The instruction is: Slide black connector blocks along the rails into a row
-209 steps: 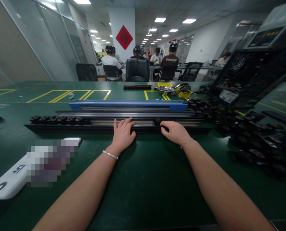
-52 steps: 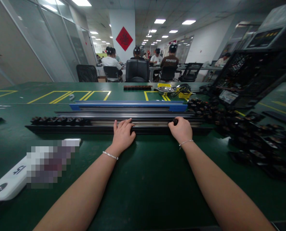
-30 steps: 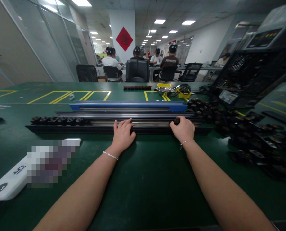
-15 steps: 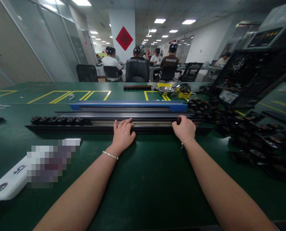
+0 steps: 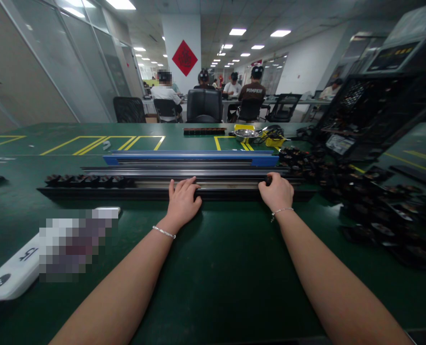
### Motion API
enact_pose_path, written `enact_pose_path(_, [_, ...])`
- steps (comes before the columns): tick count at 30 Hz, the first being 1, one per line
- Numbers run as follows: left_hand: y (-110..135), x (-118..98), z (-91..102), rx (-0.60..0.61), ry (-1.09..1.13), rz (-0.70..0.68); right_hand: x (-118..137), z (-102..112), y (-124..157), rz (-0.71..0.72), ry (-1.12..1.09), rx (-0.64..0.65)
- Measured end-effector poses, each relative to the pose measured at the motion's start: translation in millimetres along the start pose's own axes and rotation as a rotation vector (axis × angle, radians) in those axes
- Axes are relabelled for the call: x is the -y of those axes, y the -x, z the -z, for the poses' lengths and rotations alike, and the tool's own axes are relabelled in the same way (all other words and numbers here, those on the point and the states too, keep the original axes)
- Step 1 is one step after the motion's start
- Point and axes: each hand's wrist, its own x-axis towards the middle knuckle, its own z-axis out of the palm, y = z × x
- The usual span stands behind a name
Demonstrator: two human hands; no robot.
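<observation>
A long black rail [image 5: 230, 194] with a metal-coloured inner channel lies crosswise in front of me. Several small black parts [image 5: 87, 180] sit in a row along its left portion. My left hand [image 5: 184, 201] rests over the rail's middle, fingers stretched out across its near wall and channel. Toward the rail's right end, my right hand [image 5: 277, 191] is closed, pinching a small black part [image 5: 268, 180] over the channel. The fingers hide most of that part.
Behind the rail are further dark metal strips [image 5: 155, 171] and a blue-ended bar [image 5: 265, 159]. A heap of black parts [image 5: 374, 201] spreads at right, below black equipment [image 5: 356, 110]. A white device [image 5: 15, 268] lies at left. People [image 5: 254, 89] sit at the back.
My right hand has shifted very slightly to the right along the rail, with the small black part still pinched. My left hand stays in place.
</observation>
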Motion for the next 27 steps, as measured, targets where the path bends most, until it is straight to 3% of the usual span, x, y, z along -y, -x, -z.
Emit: enact_pose_path(27, [0.1,-0.9,-0.3,-0.002,-0.008,0.002,-7.5,2.2,-4.0,-0.036,0.005,-0.001])
